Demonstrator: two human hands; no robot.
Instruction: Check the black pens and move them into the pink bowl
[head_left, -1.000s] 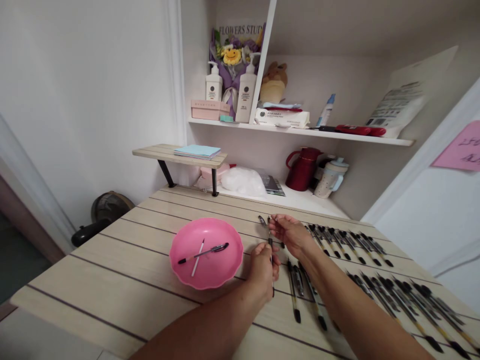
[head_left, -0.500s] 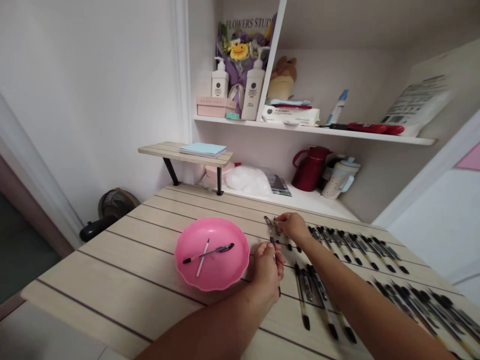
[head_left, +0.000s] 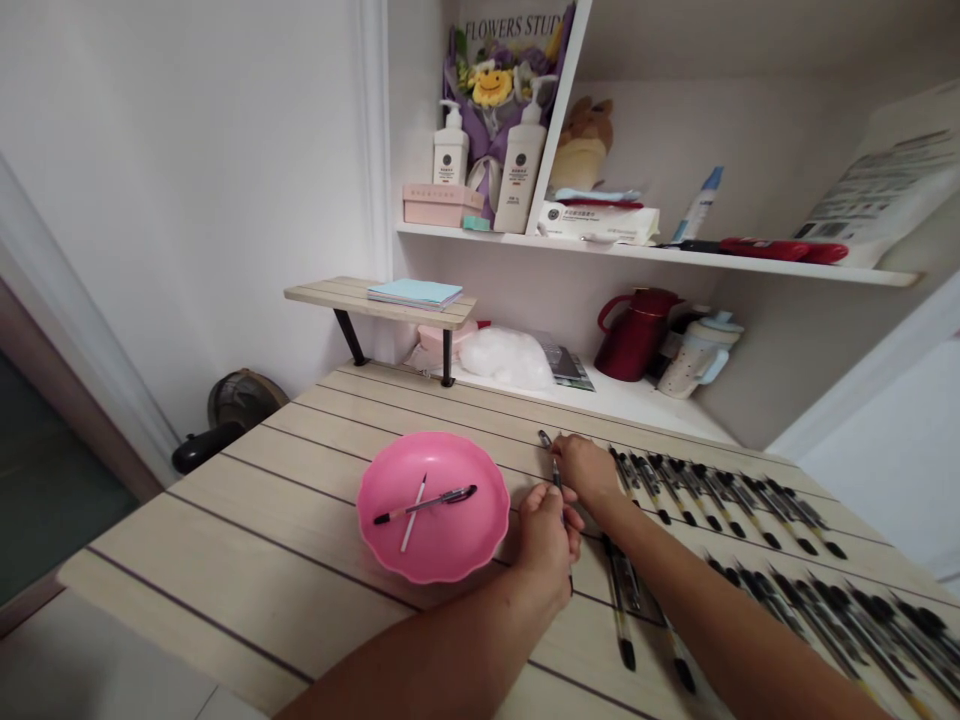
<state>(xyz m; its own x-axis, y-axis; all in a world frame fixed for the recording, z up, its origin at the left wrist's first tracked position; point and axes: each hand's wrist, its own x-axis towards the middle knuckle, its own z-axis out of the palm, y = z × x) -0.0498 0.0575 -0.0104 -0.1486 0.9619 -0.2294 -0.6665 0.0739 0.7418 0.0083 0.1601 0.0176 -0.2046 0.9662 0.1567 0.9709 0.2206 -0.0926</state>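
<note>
My left hand [head_left: 546, 525] is closed around a pen [head_left: 556, 475], its tip end pointing up and away from me. Just beyond that tip, my right hand [head_left: 589, 470] pinches what looks like a pen cap [head_left: 544, 438]; its fingertips are partly hidden. To the left of my hands, a pink bowl [head_left: 382, 555] with a wavy rim holds a capped black pen [head_left: 439, 502] lying across a thin white refill [head_left: 409, 528]. Under and beside my right forearm, several pens [head_left: 621, 615] lie on the slatted table.
Rows of pens [head_left: 720, 495] and more pens [head_left: 832, 620] cover the table's right side. A small raised shelf [head_left: 337, 290] carries blue paper [head_left: 415, 292]. Behind the table stand a red jug [head_left: 636, 338] and a pale cup [head_left: 697, 358]. Bottles [head_left: 521, 165] line the upper shelf.
My right hand has shifted onto the pen's far end, and the cap now appears apart from the pen in my left hand. The whole view has shifted slightly.
</note>
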